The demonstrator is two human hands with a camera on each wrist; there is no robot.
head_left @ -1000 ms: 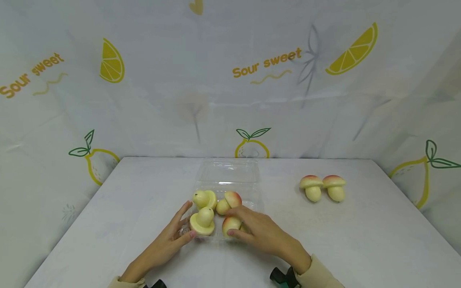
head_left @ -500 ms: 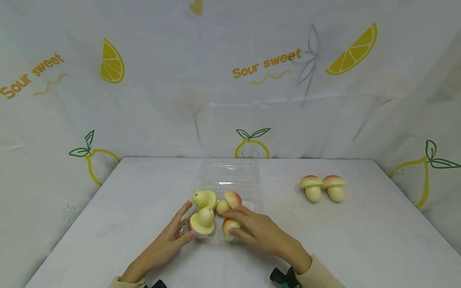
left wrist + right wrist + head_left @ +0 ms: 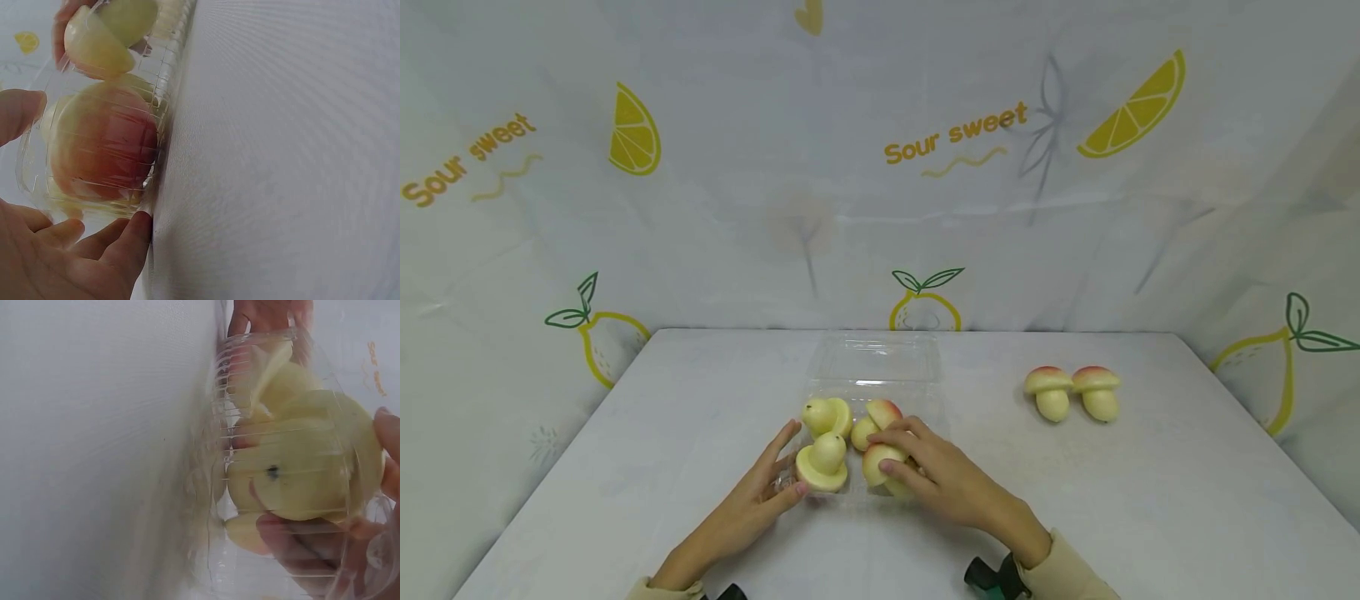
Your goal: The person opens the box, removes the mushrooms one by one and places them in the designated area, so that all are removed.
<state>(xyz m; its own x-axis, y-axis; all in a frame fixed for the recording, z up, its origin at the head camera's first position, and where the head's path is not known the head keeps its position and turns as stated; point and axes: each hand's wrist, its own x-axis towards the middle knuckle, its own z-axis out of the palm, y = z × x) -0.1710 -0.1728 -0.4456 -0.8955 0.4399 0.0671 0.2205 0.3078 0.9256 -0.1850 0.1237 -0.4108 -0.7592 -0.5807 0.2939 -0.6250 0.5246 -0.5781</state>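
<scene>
My right hand [image 3: 943,475] pinches a mushroom-shaped toy [image 3: 881,463], cream with a reddish cap, between thumb and fingers at the front right of a clear plastic clamshell box [image 3: 880,360]. Through the box wall, the right wrist view shows the toy's pale stem with a dark spot [image 3: 272,472]. Spread around the box's front left corner, my left hand [image 3: 748,502] touches the plastic with extended thumb and fingers [image 3: 128,247]. Two mushrooms lie tipped over on the box's left side, front [image 3: 822,467] and back [image 3: 826,415]. Another [image 3: 880,414] lies behind the held one.
Two more toy mushrooms [image 3: 1049,392] [image 3: 1097,392] lie side by side at the right of the white table [image 3: 1150,500]. The box lid stands folded back behind its base. A patterned cloth [image 3: 722,208] hangs behind the table.
My right hand has turned and slightly raised the front right mushroom, so its stem now shows toward the front edge. The left hand stays in place on the box.
</scene>
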